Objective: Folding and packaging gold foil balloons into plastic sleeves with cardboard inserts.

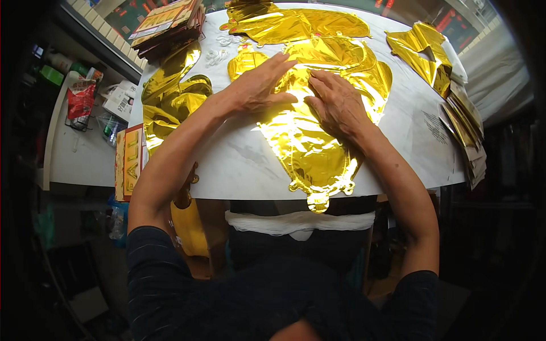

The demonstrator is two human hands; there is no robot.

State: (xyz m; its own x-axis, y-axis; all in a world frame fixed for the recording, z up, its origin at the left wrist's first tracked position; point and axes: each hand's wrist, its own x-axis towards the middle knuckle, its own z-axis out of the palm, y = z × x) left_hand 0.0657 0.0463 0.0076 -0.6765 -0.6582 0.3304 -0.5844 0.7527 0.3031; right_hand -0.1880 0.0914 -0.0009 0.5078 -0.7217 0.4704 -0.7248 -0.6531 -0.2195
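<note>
I look down on a white worktop (239, 165) with both of my hands pressed flat on a deflated gold foil balloon (310, 148). My left hand (263, 85) lies open, palm down, fingers spread and pointing up and to the right across the upper part of the foil. My right hand (336, 102) lies just beside it, also open and flat, fingers pointing up and to the left; the fingertips of the two hands nearly meet. Neither hand grips anything. The balloon sits in the middle of the worktop, its narrow tail hanging over the near edge toward my body. More gold foil pieces lie around it: a crumpled one (170, 96) to the left, a long one (296, 25) at the far edge, another (424, 54) at the far right. A stack of flat packets (168, 25) rests at the far left corner, and another stack (469, 133) at the right edge.
</note>
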